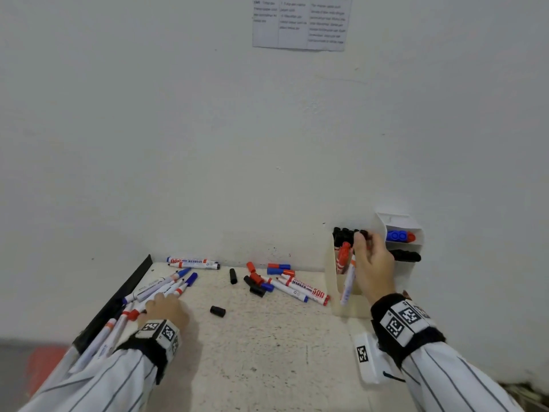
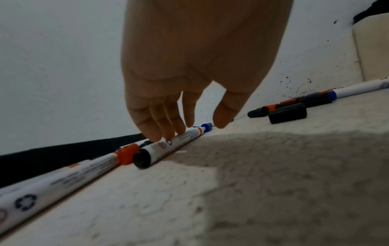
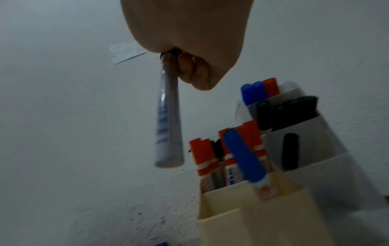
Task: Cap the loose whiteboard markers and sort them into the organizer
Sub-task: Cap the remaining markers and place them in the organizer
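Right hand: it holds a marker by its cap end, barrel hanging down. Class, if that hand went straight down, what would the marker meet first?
Probably the cream organizer. The right hand holds the marker above its front compartment, so the barrel's lower end should enter there; depth is unclear.

Two hands in play — the left hand [image 1: 166,307] and the right hand [image 1: 375,263] — and one marker [image 1: 348,282] held in the right. One cream organizer [image 1: 350,304] stands by the wall, one white organizer [image 1: 401,221] behind it. Two loose black caps [image 1: 217,311] lie alone mid-table — the marker piles overlap too much to count.
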Demonstrator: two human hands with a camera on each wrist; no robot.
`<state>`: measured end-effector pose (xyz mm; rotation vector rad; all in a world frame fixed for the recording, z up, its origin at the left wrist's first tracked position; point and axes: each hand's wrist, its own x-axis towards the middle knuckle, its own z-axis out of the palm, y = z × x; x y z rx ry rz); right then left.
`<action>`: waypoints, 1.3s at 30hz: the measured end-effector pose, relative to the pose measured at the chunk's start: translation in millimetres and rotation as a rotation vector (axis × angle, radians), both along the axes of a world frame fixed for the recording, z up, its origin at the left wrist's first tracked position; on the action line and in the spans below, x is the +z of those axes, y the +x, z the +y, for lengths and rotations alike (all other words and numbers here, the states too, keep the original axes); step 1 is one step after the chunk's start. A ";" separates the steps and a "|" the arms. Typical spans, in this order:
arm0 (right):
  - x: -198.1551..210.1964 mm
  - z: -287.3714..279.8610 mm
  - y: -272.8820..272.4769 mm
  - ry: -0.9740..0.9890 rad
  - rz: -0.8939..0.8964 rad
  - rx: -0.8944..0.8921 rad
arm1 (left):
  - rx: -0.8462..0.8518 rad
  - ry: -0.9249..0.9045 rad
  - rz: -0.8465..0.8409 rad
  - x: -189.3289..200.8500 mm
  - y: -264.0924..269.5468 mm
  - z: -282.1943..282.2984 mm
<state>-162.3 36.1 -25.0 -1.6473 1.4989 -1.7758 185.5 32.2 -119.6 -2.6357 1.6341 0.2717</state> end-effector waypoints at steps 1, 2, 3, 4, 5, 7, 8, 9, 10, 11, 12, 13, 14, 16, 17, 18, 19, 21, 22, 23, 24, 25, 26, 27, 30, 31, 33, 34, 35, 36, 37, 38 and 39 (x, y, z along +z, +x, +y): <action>1.0 1.6 -9.2 -0.030 0.011 -0.053 | -0.007 -0.017 0.001 -2.8 3.3 -1.8; 2.4 3.6 -18.5 -0.057 0.031 -0.110 | -0.023 -0.022 0.001 -5.1 4.9 -3.4; 3.4 5.0 -28.7 -0.081 0.050 -0.171 | -0.019 -0.012 0.015 -6.1 5.1 -4.7; 4.0 6.0 -39.3 -0.098 0.060 -0.231 | -0.018 0.015 0.016 -13.8 9.6 -10.7; 4.6 6.6 -50.1 -0.113 0.058 -0.281 | -0.023 0.025 0.008 -13.6 9.7 -12.8; 5.6 8.4 -71.6 -0.144 0.046 -0.358 | -0.029 0.006 -0.001 -9.1 13.1 -11.0; 6.0 9.7 -81.3 -0.145 0.043 -0.388 | -0.040 0.006 -0.024 -6.7 13.4 -8.4; 6.4 11.2 -89.8 -0.134 0.042 -0.407 | -0.068 0.002 -0.019 -3.4 12.2 -5.0; 5.0 12.3 -98.2 -0.116 0.044 -0.418 | -0.086 -0.024 -0.009 -2.7 13.8 -5.5; 1.7 12.1 -106.4 -0.101 0.057 -0.427 | -0.051 -0.020 -0.010 -1.0 13.7 -6.3; -2.6 11.6 -113.1 -0.093 0.069 -0.432 | -0.012 -0.022 -0.008 -2.6 15.1 -8.1; -8.3 10.7 -118.7 -0.090 0.085 -0.434 | 0.021 -0.017 -0.019 -1.1 15.0 -8.2; -14.3 10.1 -123.1 -0.084 0.104 -0.430 | 0.016 -0.010 -0.014 -0.2 15.7 -7.7; -27.7 8.6 -128.8 -0.050 0.136 -0.413 | -0.022 -0.012 0.023 2.2 18.7 -9.8; -33.5 8.1 -130.1 -0.026 0.145 -0.399 | -0.031 -0.006 0.005 5.1 19.5 -8.2; -39.2 7.2 -130.7 0.003 0.154 -0.390 | -0.028 -0.021 -0.002 5.5 20.9 -8.1; -44.4 6.1 -130.4 0.027 0.164 -0.381 | -0.025 -0.017 -0.009 4.1 21.9 -8.4; -51.8 4.9 -125.9 0.068 0.183 -0.363 | -0.024 0.005 -0.014 2.2 21.5 -6.7; -54.0 4.5 -122.5 0.091 0.181 -0.349 | -0.036 0.021 -0.023 3.5 21.0 -4.7; -55.9 3.4 -119.4 0.116 0.176 -0.331 | -0.039 0.038 -0.044 6.5 19.4 -2.9; -57.2 2.5 -116.1 0.147 0.169 -0.312 | -0.045 0.048 -0.060 7.0 18.9 -3.1; -58.0 1.3 -112.6 0.181 0.157 -0.291 | -0.047 0.060 -0.081 9.3 18.3 -3.5; -59.2 -0.7 -109.8 0.219 0.139 -0.271 | -0.048 0.074 -0.085 12.8 17.2 -2.7; -60.7 -3.7 -107.8 0.259 0.126 -0.252 | -0.058 0.074 -0.079 15.2 17.4 -2.4; -66.4 -13.6 -104.4 0.376 0.181 -0.222 | -0.079 0.062 0.000 17.6 20.9 -1.0; -67.5 -16.1 -103.3 0.393 0.205 -0.220 | -0.082 0.027 0.023 21.1 19.5 1.6; -67.7 -19.3 -100.2 0.412 0.229 -0.232 | -0.079 -0.026 0.063 21.7 19.9 4.5; -67.3 -20.1 -98.7 0.422 0.228 -0.240 | -0.069 -0.022 0.091 23.3 18.4 6.2; -66.8 -20.5 -97.5 0.429 0.223 -0.247 | -0.040 -0.028 0.124 25.8 17.4 7.7; -66.3 -20.4 -96.1 0.435 0.217 -0.251 | -0.010 -0.042 0.157 24.3 18.9 6.7; -66.5 -20.2 -94.8 0.436 0.215 -0.257 | -0.002 -0.056 0.193 22.4 20.3 5.9; -66.7 -19.8 -93.3 0.435 0.212 -0.262 | 0.016 -0.074 0.241 21.3 20.6 6.2; -67.4 -19.6 -91.8 0.428 0.207 -0.266 | 0.026 -0.082 0.256 20.5 19.6 7.1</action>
